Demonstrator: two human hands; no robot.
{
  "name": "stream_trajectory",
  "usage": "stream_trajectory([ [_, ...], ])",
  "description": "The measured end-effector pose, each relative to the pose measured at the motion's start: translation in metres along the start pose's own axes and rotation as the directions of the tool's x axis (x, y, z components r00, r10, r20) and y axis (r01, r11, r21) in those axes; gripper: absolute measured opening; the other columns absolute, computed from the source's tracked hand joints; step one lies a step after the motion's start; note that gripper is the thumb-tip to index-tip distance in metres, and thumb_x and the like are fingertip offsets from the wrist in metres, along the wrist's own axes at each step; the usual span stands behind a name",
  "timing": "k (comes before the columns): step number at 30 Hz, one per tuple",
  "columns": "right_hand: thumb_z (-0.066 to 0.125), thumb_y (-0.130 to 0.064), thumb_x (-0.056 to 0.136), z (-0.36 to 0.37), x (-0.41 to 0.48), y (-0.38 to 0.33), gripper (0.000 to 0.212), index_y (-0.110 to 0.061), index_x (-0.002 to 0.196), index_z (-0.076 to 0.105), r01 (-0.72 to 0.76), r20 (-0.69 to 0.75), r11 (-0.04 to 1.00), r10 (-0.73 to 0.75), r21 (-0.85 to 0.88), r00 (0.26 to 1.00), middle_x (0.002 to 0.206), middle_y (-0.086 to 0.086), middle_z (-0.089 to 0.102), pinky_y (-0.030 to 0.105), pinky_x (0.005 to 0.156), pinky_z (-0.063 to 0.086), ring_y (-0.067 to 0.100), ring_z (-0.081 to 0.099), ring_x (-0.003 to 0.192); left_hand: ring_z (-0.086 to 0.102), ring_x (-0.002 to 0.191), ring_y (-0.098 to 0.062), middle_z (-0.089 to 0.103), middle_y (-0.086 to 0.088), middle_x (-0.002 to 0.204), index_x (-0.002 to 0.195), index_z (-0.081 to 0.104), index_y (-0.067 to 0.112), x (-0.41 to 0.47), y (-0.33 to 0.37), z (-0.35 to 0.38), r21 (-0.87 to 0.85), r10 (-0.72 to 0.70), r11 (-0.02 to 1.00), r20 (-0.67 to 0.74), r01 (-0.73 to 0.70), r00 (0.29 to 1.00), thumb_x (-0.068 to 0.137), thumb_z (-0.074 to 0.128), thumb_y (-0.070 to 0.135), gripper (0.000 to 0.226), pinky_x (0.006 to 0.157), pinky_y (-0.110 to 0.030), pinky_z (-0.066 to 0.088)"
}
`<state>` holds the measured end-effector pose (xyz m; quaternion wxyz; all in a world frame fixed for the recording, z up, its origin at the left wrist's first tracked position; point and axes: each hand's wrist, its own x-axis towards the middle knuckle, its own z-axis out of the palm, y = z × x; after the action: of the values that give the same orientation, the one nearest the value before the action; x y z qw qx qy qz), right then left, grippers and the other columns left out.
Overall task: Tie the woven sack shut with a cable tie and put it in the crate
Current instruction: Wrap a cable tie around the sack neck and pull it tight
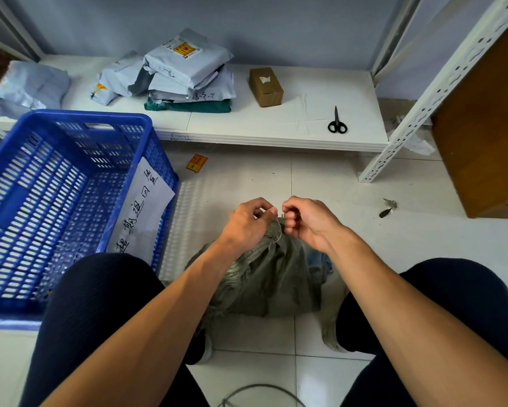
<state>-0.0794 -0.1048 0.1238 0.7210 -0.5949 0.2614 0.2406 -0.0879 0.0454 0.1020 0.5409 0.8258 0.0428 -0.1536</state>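
**Cable tie going onto the sack neck**

Both hands are up at the bunched neck of the woven sack [264,274], which sits on the floor between the person's knees. Left hand [248,223] is pinching one end of the thin pale cable tie [278,230], right hand [305,220] is curled shut around the other end, fingertips nearly touching. You can see the tie looping down around the gathered fabric.

Looks like the threading bit to me, tail into the head. If it were me I'd keep the neck bunched tight and low in the loop so nothing slips out, then pull the tail straight, not sideways.

Blue crate [70,183] is right beside the left knee, seems empty, so the drop-in should be easy. Scissors [337,121] are on the low shelf if the tail needs trimming.
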Motion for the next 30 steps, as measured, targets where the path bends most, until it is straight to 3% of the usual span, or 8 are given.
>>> stream_trajectory([
  [6,0.051,-0.006,0.093,-0.014,0.005,-0.003,0.023,-0.009,0.071,0.055,-0.047,-0.072,0.970,0.066,0.240,0.995,0.054,0.000,0.040,0.023,0.042,0.040,0.011,0.039,0.045,0.042,0.049,-0.006,0.062,0.002,0.085,0.089,0.069,0.023,0.001,-0.004,-0.004,0.116,-0.023,0.993,0.016,0.021,1.000,0.098,0.063,0.033,0.015,0.044,-0.019,0.032],
  [11,0.050,-0.007,0.094,-0.020,0.005,-0.008,0.022,-0.009,0.072,0.054,-0.017,-0.060,0.957,0.036,0.289,0.998,0.055,0.000,0.041,0.024,0.042,0.041,0.012,0.040,0.046,0.054,0.063,-0.012,0.066,0.005,0.086,0.092,0.073,0.024,0.004,-0.005,-0.012,0.165,-0.017,0.986,0.030,0.012,0.999,0.098,0.062,0.037,0.018,0.050,-0.019,0.039],
  [15,0.052,-0.014,0.095,-0.018,0.005,-0.005,0.022,-0.012,0.073,0.056,0.039,-0.050,0.985,-0.031,0.168,0.998,0.058,0.001,0.045,0.027,0.049,0.046,0.016,0.045,0.053,0.047,0.050,-0.008,0.069,0.007,0.080,0.095,0.077,0.023,0.003,-0.007,-0.015,0.115,-0.033,0.993,0.028,0.029,0.999,0.096,0.066,0.035,0.017,0.041,-0.016,0.035],
  [17,0.055,-0.027,0.097,-0.015,0.004,-0.002,0.026,-0.014,0.075,0.058,0.045,-0.015,0.994,-0.044,0.098,0.999,0.059,0.001,0.050,0.029,0.052,0.047,0.017,0.048,0.054,0.041,0.041,-0.002,0.068,0.006,0.076,0.097,0.078,0.021,0.002,-0.007,-0.016,0.100,-0.041,0.994,0.032,0.038,0.999,0.096,0.067,0.033,0.016,0.039,-0.016,0.032],
  [20,0.058,-0.050,0.093,-0.010,0.001,0.003,0.037,-0.016,0.077,0.062,0.077,0.072,0.977,-0.064,-0.199,0.995,0.059,-0.002,0.054,0.030,0.057,0.049,0.014,0.053,0.052,0.039,0.042,-0.006,0.070,-0.001,0.076,0.096,0.078,0.021,0.002,-0.006,-0.017,0.123,-0.046,0.992,0.054,0.039,0.997,0.096,0.067,0.032,0.016,0.039,-0.018,0.032],
  [24,0.054,-0.027,0.093,0.002,-0.002,0.013,0.026,-0.011,0.078,0.067,0.109,0.051,0.887,-0.097,-0.448,0.994,0.058,-0.001,0.052,0.030,0.056,0.047,0.016,0.050,0.052,0.052,0.055,-0.007,0.074,0.002,0.084,0.098,0.078,0.023,0.001,-0.005,-0.015,0.193,-0.006,0.981,0.066,-0.006,0.998,0.096,0.065,0.027,0.014,0.050,-0.018,0.040],
  [26,0.051,-0.023,0.091,0.005,-0.002,0.016,0.025,-0.009,0.076,0.066,0.086,0.023,0.881,-0.086,-0.465,0.996,0.054,0.000,0.049,0.028,0.055,0.044,0.016,0.047,0.048,0.060,0.070,-0.005,0.072,0.006,0.089,0.099,0.077,0.024,0.000,-0.004,-0.014,0.253,0.034,0.966,0.063,-0.048,0.997,0.095,0.064,0.025,0.013,0.060,-0.017,0.041],
  [30,0.050,-0.018,0.089,0.006,-0.002,0.017,0.023,-0.008,0.072,0.062,0.049,-0.035,0.908,-0.070,-0.417,0.997,0.051,0.000,0.045,0.027,0.050,0.041,0.015,0.042,0.044,0.063,0.084,-0.015,0.069,0.002,0.090,0.098,0.070,0.021,-0.003,0.001,-0.008,0.370,0.076,0.924,0.065,-0.095,0.995,0.093,0.063,0.019,0.008,0.062,-0.019,0.042],
])
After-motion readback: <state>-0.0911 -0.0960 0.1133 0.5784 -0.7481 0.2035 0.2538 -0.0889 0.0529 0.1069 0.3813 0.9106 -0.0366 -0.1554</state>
